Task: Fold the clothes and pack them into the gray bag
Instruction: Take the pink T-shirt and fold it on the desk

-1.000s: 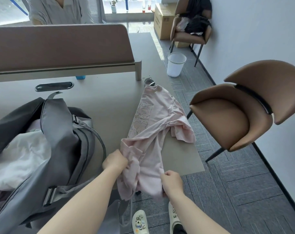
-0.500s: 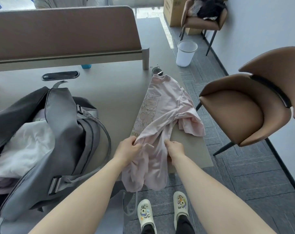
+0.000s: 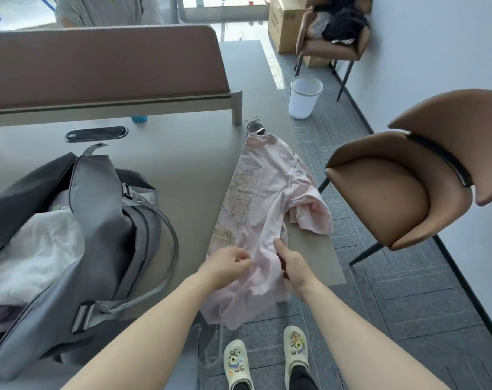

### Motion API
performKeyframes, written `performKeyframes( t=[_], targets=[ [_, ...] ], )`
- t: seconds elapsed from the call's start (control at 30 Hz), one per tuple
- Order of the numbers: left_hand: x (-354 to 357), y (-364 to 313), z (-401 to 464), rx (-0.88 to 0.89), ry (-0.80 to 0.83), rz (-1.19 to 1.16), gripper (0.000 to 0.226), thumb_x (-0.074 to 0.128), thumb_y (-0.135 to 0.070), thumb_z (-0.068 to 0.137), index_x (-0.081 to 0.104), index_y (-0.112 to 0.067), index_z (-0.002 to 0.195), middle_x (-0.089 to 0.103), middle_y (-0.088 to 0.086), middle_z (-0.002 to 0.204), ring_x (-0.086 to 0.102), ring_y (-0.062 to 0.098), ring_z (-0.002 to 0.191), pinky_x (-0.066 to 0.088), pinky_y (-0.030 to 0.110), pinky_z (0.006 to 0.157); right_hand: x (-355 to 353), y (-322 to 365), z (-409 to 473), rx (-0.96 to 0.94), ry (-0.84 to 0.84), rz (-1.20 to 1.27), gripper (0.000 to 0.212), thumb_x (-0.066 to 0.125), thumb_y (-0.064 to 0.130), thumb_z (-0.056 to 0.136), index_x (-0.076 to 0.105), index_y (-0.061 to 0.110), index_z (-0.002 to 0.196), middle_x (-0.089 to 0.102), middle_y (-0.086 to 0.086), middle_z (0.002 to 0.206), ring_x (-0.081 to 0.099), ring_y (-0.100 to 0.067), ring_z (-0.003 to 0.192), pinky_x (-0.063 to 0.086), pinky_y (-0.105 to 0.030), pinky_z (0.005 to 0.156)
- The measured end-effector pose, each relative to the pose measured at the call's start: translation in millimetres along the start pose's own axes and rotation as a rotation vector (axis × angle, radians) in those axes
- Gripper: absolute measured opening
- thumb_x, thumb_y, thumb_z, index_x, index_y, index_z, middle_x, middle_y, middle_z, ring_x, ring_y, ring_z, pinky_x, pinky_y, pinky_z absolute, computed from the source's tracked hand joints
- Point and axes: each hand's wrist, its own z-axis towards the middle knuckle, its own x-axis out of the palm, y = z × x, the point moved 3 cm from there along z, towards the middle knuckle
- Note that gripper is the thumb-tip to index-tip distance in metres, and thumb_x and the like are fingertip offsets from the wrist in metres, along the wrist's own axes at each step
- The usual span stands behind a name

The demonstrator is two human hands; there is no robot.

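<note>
Pink shirt [image 3: 270,198] lies on table [image 3: 183,164], both hands on its hem.

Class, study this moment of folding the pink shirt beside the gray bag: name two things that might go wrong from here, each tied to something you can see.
1. The pink shirt hangs over the table edge at its hem and one sleeve; it may slide to the floor while the left hand and right hand work it.
2. The gray bag already bulges with white clothes; a loose fold may not fit.
</note>
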Motion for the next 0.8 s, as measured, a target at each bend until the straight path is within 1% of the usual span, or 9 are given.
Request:
performKeyframes(
  t=[0.07,0.17,0.27,0.4,0.5,0.57,0.63,0.73,0.8],
  targets=[
    [-11.8,18.4,4.8,-0.085,-0.239,0.171,0.028,0.046,-0.022,0.091,0.067,-0.021,0.111,0.059,0.001,0.118,0.057,0.023,0.104,0.048,0.035,0.085,-4.9,-9.7,-4.0,-0.025,-0.002,-0.164,0.045,0.063,0.036,0.092,0.067,-0.007,0.105,0.069,-0.024,0.105,0.068,-0.033,0.091,0.053,-0.035,0.085],
    [-19.6,37.5,7.3,-0.3,-0.313,0.306,0.036,0.045,-0.032,0.096,0.055,-0.016,0.127,0.049,0.007,0.128,0.053,0.029,0.112,0.047,0.039,0.09,-10.7,-27.4,-6.4,-0.018,-0.049,-0.272,0.029,0.07,0.025,0.081,0.067,0.0,0.093,0.07,-0.018,0.094,0.061,-0.02,0.077,0.048,-0.032,0.071],
    [-14.0,42.6,9.4,-0.373,-0.246,0.38,0.043,0.05,-0.045,0.092,0.056,-0.014,0.12,0.054,0.008,0.119,0.058,0.03,0.105,0.049,0.036,0.083,-15.8,-38.6,-7.9,0.004,-0.12,-0.244,0.027,0.064,0.022,0.079,0.06,-0.002,0.092,0.062,-0.011,0.087,0.056,-0.019,0.077,0.044,-0.032,0.07],
    [-11.6,40.2,8.7,-0.407,-0.3,0.453,0.02,0.048,-0.019,0.093,0.06,-0.011,0.107,0.065,0.009,0.109,0.063,0.029,0.098,0.043,0.03,0.07,-15.9,-43.5,-10.2,0.0,-0.162,-0.227,0.026,0.062,0.016,0.088,0.059,-0.006,0.103,0.063,-0.009,0.09,0.056,-0.018,0.078,0.045,-0.031,0.069],
    [-12.9,40.8,7.3,-0.386,-0.325,0.474,0.019,0.044,-0.013,0.092,0.062,-0.015,0.096,0.067,0.007,0.102,0.064,0.029,0.095,0.041,0.03,0.068,-13.5,-45.0,-7.4,-0.016,-0.16,-0.212,0.022,0.063,0.021,0.091,0.061,0.001,0.1,0.065,-0.008,0.093,0.058,-0.017,0.079,0.045,-0.029,0.07],
    [-17.5,44.1,5.6,-0.396,-0.343,0.338,0.014,0.046,-0.018,0.09,0.058,-0.017,0.083,0.066,0.005,0.092,0.062,0.028,0.086,0.04,0.029,0.065,-14.8,-46.9,-5.8,-0.007,-0.172,-0.224,0.015,0.062,0.021,0.092,0.058,0.006,0.089,0.06,-0.007,0.085,0.052,-0.016,0.073,0.041,-0.029,0.065],
    [-23.4,46.4,2.6,-0.399,-0.383,0.028,0.012,0.052,-0.017,0.084,0.056,-0.015,0.073,0.062,0.003,0.077,0.054,0.024,0.07,0.037,0.029,0.058,-15.8,-47.5,-5.5,0.01,-0.178,-0.207,0.01,0.058,0.012,0.09,0.055,0.01,0.081,0.055,-0.006,0.076,0.047,-0.017,0.068,0.037,-0.028,0.061],
    [-32.7,56.6,-8.0,-0.336,-0.46,-0.597,0.014,0.059,-0.008,0.08,0.055,-0.009,0.067,0.051,0.004,0.064,0.043,0.019,0.063,0.031,0.03,0.055,-13.5,-41.0,-10.3,-0.047,-0.194,-0.107,0.005,0.061,0.007,0.09,0.065,0.009,0.09,0.064,-0.006,0.079,0.055,-0.019,0.074,0.045,-0.031,0.067],
    [-36.9,71.2,-15.3,-0.394,-0.486,-0.67,0.013,0.058,-0.007,0.082,0.053,-0.007,0.071,0.051,0.008,0.069,0.045,0.019,0.067,0.032,0.031,0.059,-9.1,-45.8,-10.1,-0.007,-0.171,-0.097,0.006,0.062,0.007,0.091,0.067,0.009,0.094,0.07,-0.008,0.086,0.063,-0.022,0.079,0.052,-0.035,0.072]
  ],
)
